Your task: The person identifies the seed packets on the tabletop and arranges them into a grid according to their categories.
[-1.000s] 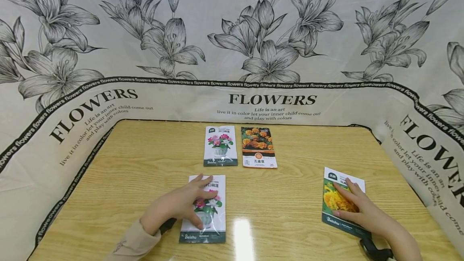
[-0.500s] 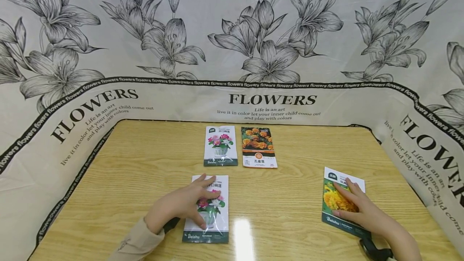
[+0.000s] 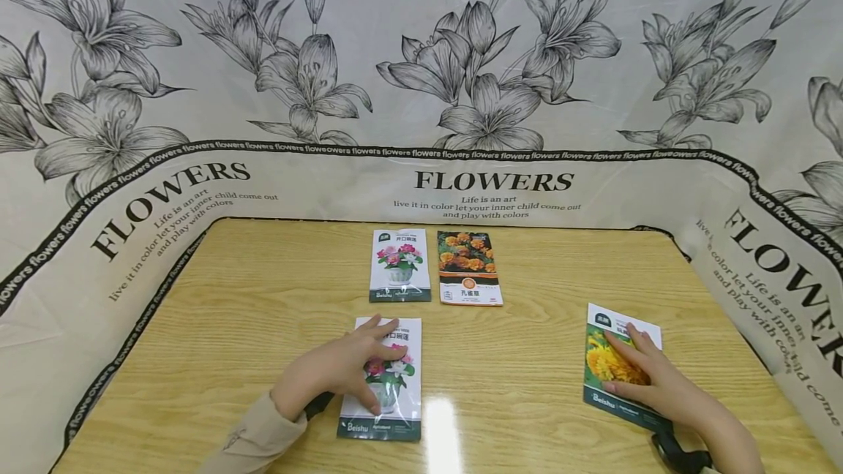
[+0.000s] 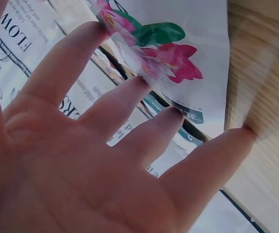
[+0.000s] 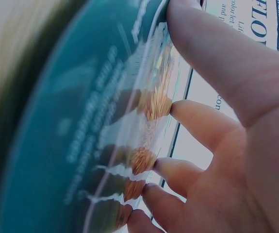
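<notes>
My left hand (image 3: 345,364) rests spread on a white seed packet (image 3: 405,404) with pink flowers in a pot and a dark green bottom band. In the left wrist view its fingertips press on the packet's face, with the little finger on the wood beside it. Toward the right side of the table, my right hand (image 3: 658,379) lies with extended fingers on a seed packet (image 3: 601,353) showing yellow flowers, slightly tilted on the table. Its fingertips touch the glossy green packet (image 5: 71,121) in the right wrist view.
Behind the left hand's packet lie a matching pink-flower packet (image 3: 399,265) and an orange-flower packet (image 3: 470,269), side by side. The wooden table (image 3: 263,276) is bordered at the back and sides by a white floral cloth (image 3: 356,189).
Under the left hand, the pink-flower packet has slid a little to the right, the hand moving along with it. The right hand and its packet stay in place.
</notes>
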`<state>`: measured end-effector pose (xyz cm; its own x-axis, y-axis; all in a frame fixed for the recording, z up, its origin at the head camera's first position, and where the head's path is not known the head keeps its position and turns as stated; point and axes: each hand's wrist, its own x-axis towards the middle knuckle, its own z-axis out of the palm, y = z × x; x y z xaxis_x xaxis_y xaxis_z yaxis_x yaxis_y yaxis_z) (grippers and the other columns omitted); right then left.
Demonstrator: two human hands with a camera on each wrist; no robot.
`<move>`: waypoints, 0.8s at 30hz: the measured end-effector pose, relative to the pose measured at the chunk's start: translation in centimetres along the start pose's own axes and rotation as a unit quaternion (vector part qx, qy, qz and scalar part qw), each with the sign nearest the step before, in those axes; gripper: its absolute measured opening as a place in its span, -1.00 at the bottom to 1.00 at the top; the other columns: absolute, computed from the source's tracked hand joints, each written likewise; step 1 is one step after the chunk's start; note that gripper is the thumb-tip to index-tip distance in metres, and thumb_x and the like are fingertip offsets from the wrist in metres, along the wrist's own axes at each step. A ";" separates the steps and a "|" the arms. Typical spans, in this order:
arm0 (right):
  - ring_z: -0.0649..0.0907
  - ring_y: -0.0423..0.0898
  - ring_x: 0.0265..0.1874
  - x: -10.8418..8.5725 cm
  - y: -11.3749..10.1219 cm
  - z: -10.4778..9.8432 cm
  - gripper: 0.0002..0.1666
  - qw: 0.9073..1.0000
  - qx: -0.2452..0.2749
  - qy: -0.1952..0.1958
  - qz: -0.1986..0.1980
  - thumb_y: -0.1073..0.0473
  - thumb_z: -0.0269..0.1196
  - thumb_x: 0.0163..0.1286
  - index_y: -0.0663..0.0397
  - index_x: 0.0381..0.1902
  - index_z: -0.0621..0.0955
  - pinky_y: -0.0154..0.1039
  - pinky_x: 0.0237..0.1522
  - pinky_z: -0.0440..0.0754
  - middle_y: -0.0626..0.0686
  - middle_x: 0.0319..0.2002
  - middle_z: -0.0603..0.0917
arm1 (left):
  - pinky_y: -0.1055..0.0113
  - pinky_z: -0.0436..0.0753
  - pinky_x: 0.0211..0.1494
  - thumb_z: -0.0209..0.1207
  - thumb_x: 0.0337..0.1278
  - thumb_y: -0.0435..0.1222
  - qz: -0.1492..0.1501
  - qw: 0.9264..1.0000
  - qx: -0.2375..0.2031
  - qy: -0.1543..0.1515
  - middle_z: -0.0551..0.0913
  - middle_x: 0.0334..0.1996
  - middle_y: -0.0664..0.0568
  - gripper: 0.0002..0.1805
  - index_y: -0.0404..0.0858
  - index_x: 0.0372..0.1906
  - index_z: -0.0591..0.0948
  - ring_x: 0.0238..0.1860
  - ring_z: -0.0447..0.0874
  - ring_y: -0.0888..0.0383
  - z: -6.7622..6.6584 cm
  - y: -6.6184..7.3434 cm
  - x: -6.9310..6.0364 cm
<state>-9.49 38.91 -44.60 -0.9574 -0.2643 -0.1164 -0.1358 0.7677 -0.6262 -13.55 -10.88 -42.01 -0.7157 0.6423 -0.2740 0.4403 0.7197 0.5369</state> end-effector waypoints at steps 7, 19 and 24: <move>-0.17 0.72 0.31 -0.1 -0.2 -0.1 0.01 1.000 -0.001 -0.003 0.004 0.10 0.39 0.28 0.28 0.52 0.15 0.69 0.07 -0.10 0.61 0.45 -0.19 | -0.25 0.13 0.44 0.63 -0.39 -0.15 -0.007 1.000 -0.006 0.001 0.06 0.56 -0.06 -0.03 -0.07 0.35 0.51 0.56 -0.22 -0.19 0.1 0.2 0.3; -0.17 0.71 0.32 0.0 -0.3 -0.1 0.00 1.000 -0.003 -0.007 0.012 0.09 0.38 0.28 0.28 0.52 0.15 0.69 0.07 -0.09 0.60 0.45 -0.19 | -0.21 0.17 0.44 0.63 -0.39 -0.09 -0.005 1.000 0.014 0.005 0.08 0.56 -0.04 -0.04 -0.01 0.35 0.52 0.56 -0.18 -0.18 0.4 0.1 1.3; -0.17 0.72 0.31 0.0 -0.2 0.0 0.00 1.000 -0.002 -0.005 0.012 0.09 0.39 0.28 0.30 0.51 0.16 0.69 0.07 -0.10 0.60 0.45 -0.19 | -0.24 0.20 0.42 0.63 -0.39 -0.10 -0.011 1.000 0.015 0.002 0.07 0.56 -0.04 -0.04 0.00 0.35 0.52 0.56 -0.17 -0.17 0.3 0.3 1.5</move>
<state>-9.52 38.76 -44.44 -0.9578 -0.2514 -0.1393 -0.1135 0.7760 -0.6204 -14.33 -9.58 -42.53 -0.7280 0.6247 -0.2826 0.4394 0.7415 0.5071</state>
